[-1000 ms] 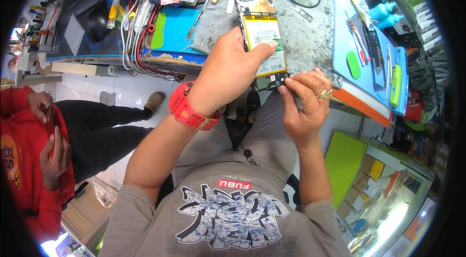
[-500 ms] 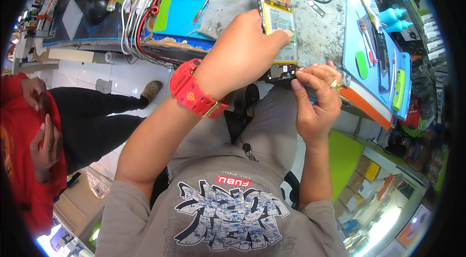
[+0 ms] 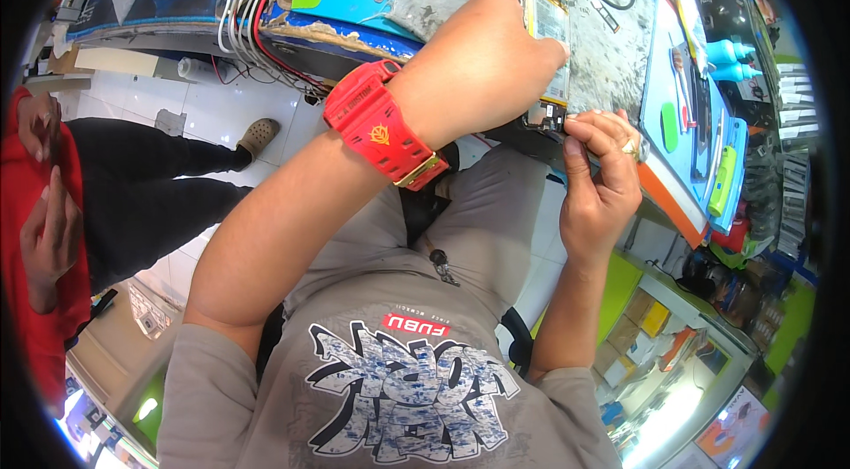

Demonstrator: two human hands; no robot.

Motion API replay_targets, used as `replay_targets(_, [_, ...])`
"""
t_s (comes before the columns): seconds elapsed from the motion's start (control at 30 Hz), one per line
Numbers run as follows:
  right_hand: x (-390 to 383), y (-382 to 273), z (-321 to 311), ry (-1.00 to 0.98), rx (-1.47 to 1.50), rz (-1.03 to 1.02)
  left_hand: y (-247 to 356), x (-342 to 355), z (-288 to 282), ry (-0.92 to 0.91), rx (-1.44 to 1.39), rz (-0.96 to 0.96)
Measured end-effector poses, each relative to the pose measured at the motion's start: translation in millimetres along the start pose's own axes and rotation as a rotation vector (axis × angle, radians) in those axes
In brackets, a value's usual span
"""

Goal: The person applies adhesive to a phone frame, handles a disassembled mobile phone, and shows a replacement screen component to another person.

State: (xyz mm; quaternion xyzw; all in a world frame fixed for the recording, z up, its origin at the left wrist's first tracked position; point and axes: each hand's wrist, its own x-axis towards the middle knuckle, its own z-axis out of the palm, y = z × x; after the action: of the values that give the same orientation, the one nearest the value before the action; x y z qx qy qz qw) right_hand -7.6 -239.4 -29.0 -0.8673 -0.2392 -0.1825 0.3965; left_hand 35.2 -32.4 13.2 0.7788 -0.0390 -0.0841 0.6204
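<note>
An opened phone (image 3: pixel 544 0) lies with its inside up at the bench's near edge, its circuitry and large pale battery (image 3: pixel 546 25) bared. My left hand (image 3: pixel 490 62) is wrapped round it from the left, with the thumb over the battery; the other fingers are mostly hidden behind the hand. At the phone's bottom end, a small dark lower board (image 3: pixel 541 118) shows. Against the right corner of that end, my right hand (image 3: pixel 606 177) is closed in a pinch of thumb and forefinger. Whatever those fingertips hold is too small to tell.
A grey worn work mat (image 3: pixel 611 62) lies under the phone. To its right, a blue mat (image 3: pixel 660 124) bears brushes, a green tool (image 3: pixel 722 181) and a dark phone frame. Red and white cables (image 3: pixel 257 18) hang off the left edge. Another person's hands (image 3: pixel 49 243) are at far left.
The view has shifted, so the bench and phone sit higher and further right in the picture. Both hands keep nearly the same hold at the phone.
</note>
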Motion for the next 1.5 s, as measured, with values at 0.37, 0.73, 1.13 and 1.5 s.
replay_targets(0.37, [-0.7, 0.2, -0.8, -0.028, -0.014, 0.0, -13.1, 4.1, 6.9, 0.021, -0.091, 0.053])
replay_targets(0.73, [-0.8, -0.2, -1.3, -0.031, 0.007, -0.003, -5.2, 0.5, 5.1, 0.02, -0.091, -0.02])
replay_targets(1.13, [-1.0, -3.7, 1.6, -0.035, -0.087, -0.027, -4.1, -0.6, 3.6, 0.019, -0.073, 0.012])
replay_targets(1.5, [17.3, 5.1, -11.8, -0.103, -0.041, -0.045, -11.7, 7.4, 1.6, -0.042, -0.069, -0.025])
